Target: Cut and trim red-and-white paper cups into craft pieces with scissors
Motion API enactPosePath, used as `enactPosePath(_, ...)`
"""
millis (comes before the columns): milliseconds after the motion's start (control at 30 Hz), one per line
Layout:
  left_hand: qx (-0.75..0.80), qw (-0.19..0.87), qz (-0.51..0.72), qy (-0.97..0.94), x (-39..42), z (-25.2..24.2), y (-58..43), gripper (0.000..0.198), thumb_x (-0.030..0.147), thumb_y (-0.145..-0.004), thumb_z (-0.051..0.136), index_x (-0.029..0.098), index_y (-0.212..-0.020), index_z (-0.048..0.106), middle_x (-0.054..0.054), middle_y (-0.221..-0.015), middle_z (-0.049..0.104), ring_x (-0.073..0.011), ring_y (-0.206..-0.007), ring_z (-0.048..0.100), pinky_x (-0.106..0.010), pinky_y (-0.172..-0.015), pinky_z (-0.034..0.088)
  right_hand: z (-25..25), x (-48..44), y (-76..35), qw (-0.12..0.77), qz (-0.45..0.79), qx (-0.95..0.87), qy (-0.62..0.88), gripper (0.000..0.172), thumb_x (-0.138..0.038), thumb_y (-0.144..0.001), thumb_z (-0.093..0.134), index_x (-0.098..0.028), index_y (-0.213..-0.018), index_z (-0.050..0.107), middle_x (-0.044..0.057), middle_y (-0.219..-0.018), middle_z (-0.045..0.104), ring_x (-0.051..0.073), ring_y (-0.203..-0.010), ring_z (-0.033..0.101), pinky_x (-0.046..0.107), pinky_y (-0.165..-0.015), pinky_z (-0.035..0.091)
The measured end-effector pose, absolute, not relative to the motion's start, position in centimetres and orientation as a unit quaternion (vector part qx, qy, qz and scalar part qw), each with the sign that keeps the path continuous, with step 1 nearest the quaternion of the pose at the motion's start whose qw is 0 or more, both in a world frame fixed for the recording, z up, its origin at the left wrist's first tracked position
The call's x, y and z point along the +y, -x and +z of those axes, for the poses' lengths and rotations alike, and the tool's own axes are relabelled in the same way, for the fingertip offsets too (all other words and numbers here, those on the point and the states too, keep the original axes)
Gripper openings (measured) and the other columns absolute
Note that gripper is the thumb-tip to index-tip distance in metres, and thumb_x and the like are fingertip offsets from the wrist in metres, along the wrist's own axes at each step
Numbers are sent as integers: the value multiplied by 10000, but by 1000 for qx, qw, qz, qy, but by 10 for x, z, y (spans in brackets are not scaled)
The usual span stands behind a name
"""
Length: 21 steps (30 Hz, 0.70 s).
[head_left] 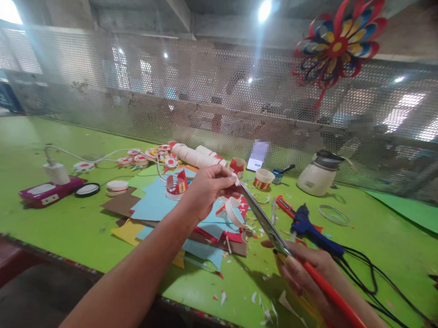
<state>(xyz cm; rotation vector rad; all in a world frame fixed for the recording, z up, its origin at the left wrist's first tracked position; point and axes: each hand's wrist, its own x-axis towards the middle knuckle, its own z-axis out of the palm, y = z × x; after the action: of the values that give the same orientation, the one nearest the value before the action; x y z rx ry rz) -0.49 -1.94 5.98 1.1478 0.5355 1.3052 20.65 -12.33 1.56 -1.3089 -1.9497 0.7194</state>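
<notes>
Over the middle of the green table, my left hand (213,185) pinches a small piece of white paper (236,179) between thumb and fingers. My right hand (304,263) is wrapped round scissors (262,216) with orange-red handles, lower right. The blades point up and to the left, their tips at the white paper. Beneath my left hand lies a pile of coloured paper (150,204), blue on top, with a white paper ring (234,213) on its right part.
A blue glue gun (314,232) with a black cable lies at the right, near a white jug (317,174). A purple power socket (50,192) stands at the left. Paper scraps litter the front of the table (197,285). A phone (258,155) leans at the back.
</notes>
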Motion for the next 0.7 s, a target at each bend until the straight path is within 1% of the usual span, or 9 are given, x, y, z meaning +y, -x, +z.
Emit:
enactPosePath(100, 232, 621, 554, -503, -19, 61, 8, 86, 100, -674, 629, 108, -648, 546, -36, -631, 607, -132, -587, 600, -311, -621, 506, 17, -122, -209, 315, 288, -759, 491, 520, -517, -875, 422, -84, -1062, 642, -38, -525, 405, 104, -434, 384, 242, -436, 317)
enactPosePath(300, 242, 623, 539, -513, -18, 64, 12, 79, 83, -671, 614, 108, -641, 545, -34, -628, 605, -135, -584, 607, -318, -632, 510, 16, -121, -212, 292, 274, -780, 482, 536, -517, -884, 395, -79, -1095, 623, -32, -559, 410, 108, -453, 394, 249, -459, 326)
enactPosePath(533, 236, 627, 538, -512, -17, 64, 12, 72, 74, -676, 608, 99, -635, 554, -35, -628, 602, -139, -591, 612, -323, -635, 515, 19, -124, -207, 320, 260, -762, 499, 548, -538, -865, 417, -80, -1061, 646, -30, -550, 423, 117, -469, 408, 264, -486, 330)
enactPosePath(700, 240, 628, 531, -516, -16, 64, 12, 78, 77, -680, 607, 103, -635, 549, -35, -632, 609, -134, -585, 615, -316, -642, 506, 18, -124, -207, 325, 270, -755, 501, 542, -539, -858, 434, -85, -1054, 655, -34, -553, 424, 99, -433, 399, 253, -461, 331)
